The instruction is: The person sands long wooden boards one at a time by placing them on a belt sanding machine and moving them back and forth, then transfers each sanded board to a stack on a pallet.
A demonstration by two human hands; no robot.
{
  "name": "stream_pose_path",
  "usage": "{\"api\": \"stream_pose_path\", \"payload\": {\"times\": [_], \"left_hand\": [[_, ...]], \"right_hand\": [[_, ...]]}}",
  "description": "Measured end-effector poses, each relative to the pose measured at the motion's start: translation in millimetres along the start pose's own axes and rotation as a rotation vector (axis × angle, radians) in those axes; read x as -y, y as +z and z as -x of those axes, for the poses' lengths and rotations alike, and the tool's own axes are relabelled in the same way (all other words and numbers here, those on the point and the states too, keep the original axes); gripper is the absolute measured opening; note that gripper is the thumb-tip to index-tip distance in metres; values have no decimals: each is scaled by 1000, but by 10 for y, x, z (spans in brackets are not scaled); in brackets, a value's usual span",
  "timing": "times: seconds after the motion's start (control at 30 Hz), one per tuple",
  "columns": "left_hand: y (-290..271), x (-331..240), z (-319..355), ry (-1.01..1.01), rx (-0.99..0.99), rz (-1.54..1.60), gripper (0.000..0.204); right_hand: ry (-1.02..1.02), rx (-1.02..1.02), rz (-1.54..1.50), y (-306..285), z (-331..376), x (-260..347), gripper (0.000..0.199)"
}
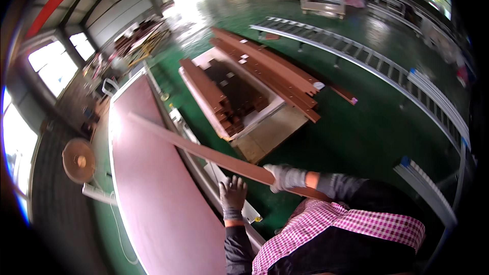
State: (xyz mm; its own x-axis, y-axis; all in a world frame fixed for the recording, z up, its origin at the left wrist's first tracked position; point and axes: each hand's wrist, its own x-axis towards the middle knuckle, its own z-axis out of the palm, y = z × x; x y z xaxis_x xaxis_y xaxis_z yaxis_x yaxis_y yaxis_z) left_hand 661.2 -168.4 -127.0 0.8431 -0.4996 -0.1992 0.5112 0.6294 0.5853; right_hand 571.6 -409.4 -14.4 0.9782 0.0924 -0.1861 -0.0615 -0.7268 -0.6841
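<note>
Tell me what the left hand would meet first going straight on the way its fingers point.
Most likely the plank held in the right hand: it crosses ahead of the left hand. Depth is unclear, so the hand might pass above or below it.

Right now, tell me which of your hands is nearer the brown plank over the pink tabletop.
Right. The right hand grips the plank toward its near end; the left hand is open beside it, not gripping.
</note>
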Motion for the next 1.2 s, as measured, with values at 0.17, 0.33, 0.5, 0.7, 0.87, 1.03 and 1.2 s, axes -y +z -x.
{"api": "stream_pose_path", "payload": {"times": [0.17,0.33,0.5,0.7,0.87,1.03,1.2], "left_hand": [[830,196,-526,147,102,-9,45],[1718,410,-848,87,103,-71,52],[2780,742,-1692,154,145,-245,46],[4014,1546,-2784,94,291,-271,40],[4495,2358,-3327,-9,290,-301,34],[4573,3236,-3751,-194,259,-200,30],[4246,3847,-4059,-331,119,-182,32]], "right_hand": [[211,136,43,-625,1120,-16,84],[159,99,76,-1031,1191,-866,87],[76,-167,97,-1988,1163,-1577,82],[61,-468,1,-2916,1460,-2553,78],[320,-386,-80,-2949,1751,-3340,84],[312,-579,-35,-2911,1942,-3902,82],[486,-423,-311,-3029,2009,-4171,85]]}}
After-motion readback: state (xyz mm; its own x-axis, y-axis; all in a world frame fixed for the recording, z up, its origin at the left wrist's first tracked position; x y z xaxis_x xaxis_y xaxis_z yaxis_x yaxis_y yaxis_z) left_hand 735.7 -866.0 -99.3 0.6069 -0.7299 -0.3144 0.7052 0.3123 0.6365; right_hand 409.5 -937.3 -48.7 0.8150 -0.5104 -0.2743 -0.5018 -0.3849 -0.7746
